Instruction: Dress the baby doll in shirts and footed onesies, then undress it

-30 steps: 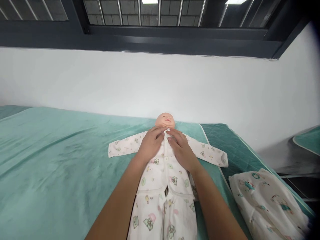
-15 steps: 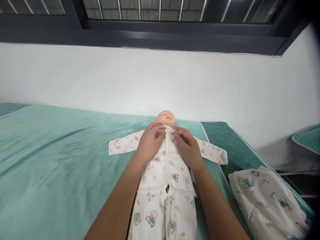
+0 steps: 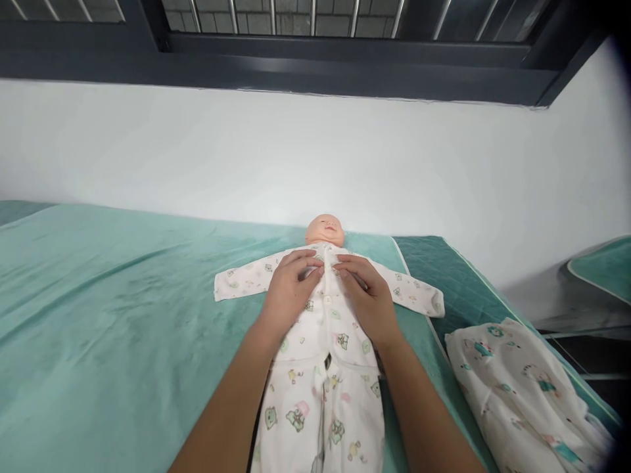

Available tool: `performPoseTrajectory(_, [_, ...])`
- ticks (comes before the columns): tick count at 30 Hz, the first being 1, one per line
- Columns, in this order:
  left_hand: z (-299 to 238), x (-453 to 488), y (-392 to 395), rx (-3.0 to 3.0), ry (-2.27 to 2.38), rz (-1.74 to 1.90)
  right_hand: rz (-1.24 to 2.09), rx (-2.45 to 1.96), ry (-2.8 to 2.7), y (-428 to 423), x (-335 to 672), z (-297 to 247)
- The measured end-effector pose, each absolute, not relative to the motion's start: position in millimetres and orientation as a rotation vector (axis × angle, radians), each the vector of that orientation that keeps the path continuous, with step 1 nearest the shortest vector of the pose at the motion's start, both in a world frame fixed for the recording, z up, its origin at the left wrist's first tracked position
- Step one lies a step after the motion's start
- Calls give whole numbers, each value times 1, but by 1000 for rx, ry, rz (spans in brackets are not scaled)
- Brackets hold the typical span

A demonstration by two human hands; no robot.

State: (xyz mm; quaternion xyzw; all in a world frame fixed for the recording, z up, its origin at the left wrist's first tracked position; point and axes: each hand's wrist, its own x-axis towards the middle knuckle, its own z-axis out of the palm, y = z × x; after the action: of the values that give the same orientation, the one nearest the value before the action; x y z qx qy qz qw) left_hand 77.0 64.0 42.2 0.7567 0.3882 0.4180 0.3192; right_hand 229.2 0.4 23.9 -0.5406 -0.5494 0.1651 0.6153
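A baby doll [image 3: 325,228] lies on its back, wearing a white long-sleeved baby top [image 3: 308,341] printed with small bears. White baby pants [image 3: 298,420] with a matching print cover its legs. My left hand [image 3: 292,282] is on the left side of the top's front opening, its thumb and fingertips pinching the cloth edge on the upper chest. Across the opening, my right hand [image 3: 367,289] has curled fingers closed on the other edge. The fingertips of both hands nearly meet just below the neckline. Both sleeves stretch out sideways, and a small gap shows at the waist.
A light green sheet [image 3: 123,328] lies under the doll, with a darker green quilted cover [image 3: 424,263] to its right. Folded white printed cloth [image 3: 522,394] rests at the right. Behind are a white wall [image 3: 246,151] and a dark window frame [image 3: 320,66] with metal bars.
Both hands have moved slightly down the front opening, from the neckline to the upper chest. The collar now shows above the fingers. The view has shifted a little.
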Motion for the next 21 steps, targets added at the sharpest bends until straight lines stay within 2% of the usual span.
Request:
performPoseTrajectory(14, [44, 76, 64, 1905, 958, 1014, 385, -1289, -1309, 2, 232, 22])
performPoseTrajectory(21, [42, 77, 63, 2047, 946, 1011, 502, -1326, -1342, 2, 232, 25])
